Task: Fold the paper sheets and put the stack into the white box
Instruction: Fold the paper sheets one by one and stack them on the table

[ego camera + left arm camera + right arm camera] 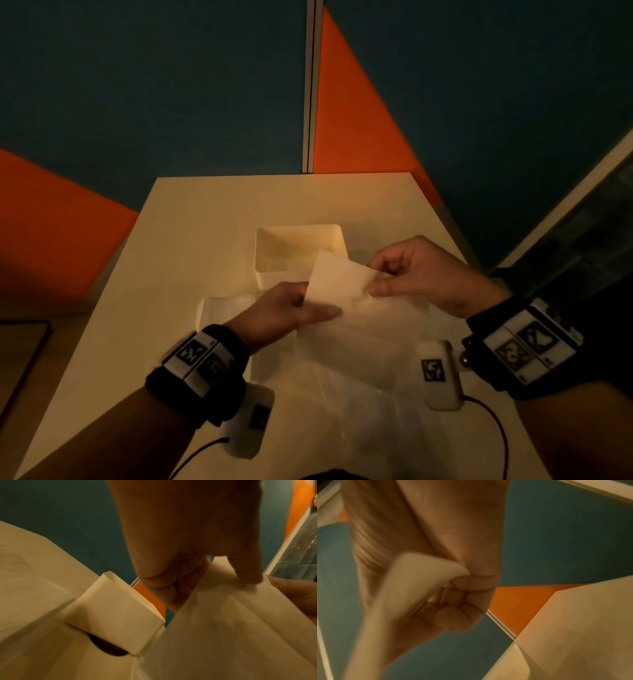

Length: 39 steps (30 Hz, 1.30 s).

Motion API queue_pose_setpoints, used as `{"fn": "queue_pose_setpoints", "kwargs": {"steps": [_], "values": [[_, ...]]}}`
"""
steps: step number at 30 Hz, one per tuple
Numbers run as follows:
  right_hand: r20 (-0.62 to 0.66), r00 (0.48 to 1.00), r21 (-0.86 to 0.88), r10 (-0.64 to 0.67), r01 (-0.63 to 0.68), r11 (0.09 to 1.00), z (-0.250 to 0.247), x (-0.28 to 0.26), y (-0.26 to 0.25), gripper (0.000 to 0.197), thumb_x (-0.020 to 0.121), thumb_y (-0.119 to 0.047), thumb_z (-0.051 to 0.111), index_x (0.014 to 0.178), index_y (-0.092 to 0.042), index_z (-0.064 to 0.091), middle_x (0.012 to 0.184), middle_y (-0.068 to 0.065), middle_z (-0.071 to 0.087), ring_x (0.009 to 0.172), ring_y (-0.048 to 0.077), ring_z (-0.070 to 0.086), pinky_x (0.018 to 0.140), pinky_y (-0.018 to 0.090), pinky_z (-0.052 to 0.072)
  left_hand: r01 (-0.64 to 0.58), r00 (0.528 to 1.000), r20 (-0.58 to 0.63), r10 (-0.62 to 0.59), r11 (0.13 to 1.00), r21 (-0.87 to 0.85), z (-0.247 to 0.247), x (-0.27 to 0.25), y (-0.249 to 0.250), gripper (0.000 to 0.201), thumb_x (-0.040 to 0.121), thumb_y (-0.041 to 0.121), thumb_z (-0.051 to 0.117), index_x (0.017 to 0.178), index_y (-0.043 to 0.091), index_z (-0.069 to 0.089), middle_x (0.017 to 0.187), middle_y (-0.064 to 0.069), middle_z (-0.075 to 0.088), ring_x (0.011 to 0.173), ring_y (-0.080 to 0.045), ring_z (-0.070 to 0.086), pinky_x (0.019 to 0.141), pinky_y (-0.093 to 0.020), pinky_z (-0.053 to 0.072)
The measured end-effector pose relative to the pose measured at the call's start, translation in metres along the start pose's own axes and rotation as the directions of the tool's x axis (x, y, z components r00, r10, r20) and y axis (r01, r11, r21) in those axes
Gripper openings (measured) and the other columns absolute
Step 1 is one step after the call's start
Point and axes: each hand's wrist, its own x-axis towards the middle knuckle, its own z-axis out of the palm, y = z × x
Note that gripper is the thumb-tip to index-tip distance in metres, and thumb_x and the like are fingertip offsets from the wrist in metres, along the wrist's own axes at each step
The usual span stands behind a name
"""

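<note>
Both hands hold a thin white paper sheet (337, 284) in the air, just in front of the open white box (265, 253). My left hand (318, 305) pinches the sheet's left edge, thumb on top and fingers behind. My right hand (373, 279) pinches the right edge between thumb and forefinger. In the left wrist view the left hand (197, 580) grips the sheet (223, 628), with the box (116, 615) to its left. The right wrist view shows the right hand (458, 577) pinching a curled corner of the sheet (412, 588). More sheets (363, 394) lie flat on the table below.
A pale flat stack (222, 308) lies under my left wrist. The cream table (191, 219) ends at blue and orange partition walls. A dark flat object (20, 359) sits off the table's left side. Cables trail from the wrist units. A dark round hole (106, 647) lies beside the box.
</note>
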Motion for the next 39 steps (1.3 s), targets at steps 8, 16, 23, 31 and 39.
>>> {"fn": "queue_pose_setpoints", "kwargs": {"steps": [8, 16, 23, 31, 39], "values": [[-0.316, 0.938, 0.399, 0.144, -0.007, 0.917, -0.001, 0.002, 0.021, 0.016, 0.083, -0.013, 0.063, 0.097, -0.017, 0.068, 0.091, -0.001, 0.074, 0.083, 0.014, 0.070, 0.073, 0.034, 0.057, -0.103, 0.963, -0.267, 0.047, 0.974, -0.201, 0.007, 0.004, 0.019, 0.025, 0.080, 0.035, 0.062, 0.076, 0.010, 0.067, 0.065, -0.004, 0.063, 0.055, -0.017, 0.057, 0.054, -0.027, 0.048], [-0.289, 0.943, 0.522, 0.163, 0.013, 0.853, 0.022, 0.001, 0.044, 0.024, 0.083, 0.006, 0.057, 0.098, -0.010, 0.067, 0.092, 0.007, 0.073, 0.082, 0.019, 0.070, 0.071, 0.031, 0.059, -0.156, 0.948, -0.311, 0.074, 0.956, -0.249, 0.003, 0.008, 0.020, 0.023, 0.085, 0.022, 0.060, 0.093, 0.002, 0.065, 0.079, -0.011, 0.065, 0.070, -0.024, 0.059, 0.062, -0.031, 0.052], [-0.324, 0.939, 0.477, 0.113, 0.059, 0.877, 0.005, -0.002, 0.040, 0.023, 0.084, 0.008, 0.053, 0.091, -0.009, 0.068, 0.083, -0.003, 0.072, 0.079, 0.011, 0.067, 0.068, 0.021, 0.055, -0.043, 0.999, -0.014, 0.041, 0.947, -0.317, -0.023, -0.002, 0.023, 0.026, 0.074, -0.002, 0.063, 0.090, 0.014, 0.076, 0.097, -0.005, 0.072, 0.090, -0.020, 0.067, 0.077, -0.028, 0.057], [-0.187, 0.981, 0.135, -0.048, 0.074, 0.988, 0.003, -0.001, 0.013, 0.021, 0.080, 0.011, 0.060, 0.072, -0.007, 0.067, 0.074, -0.003, 0.067, 0.063, 0.002, 0.063, 0.055, 0.016, 0.051, 0.091, 0.962, 0.271, 0.013, 0.926, -0.367, -0.027, -0.007, 0.022, 0.037, 0.072, 0.010, 0.060, 0.108, 0.008, 0.070, 0.112, -0.014, 0.068, 0.101, -0.024, 0.065, 0.084, -0.030, 0.053], [-0.056, 0.991, 0.023, -0.124, 0.126, 0.992, 0.014, 0.006, 0.008, 0.021, 0.079, 0.009, 0.064, 0.083, -0.010, 0.071, 0.081, -0.001, 0.072, 0.076, 0.006, 0.067, 0.068, 0.018, 0.053, 0.074, 0.963, 0.270, 0.002, 0.959, -0.272, -0.013, -0.005, 0.020, 0.027, 0.077, -0.004, 0.065, 0.093, 0.015, 0.076, 0.105, -0.009, 0.070, 0.097, -0.021, 0.066, 0.085, -0.030, 0.053]]}}
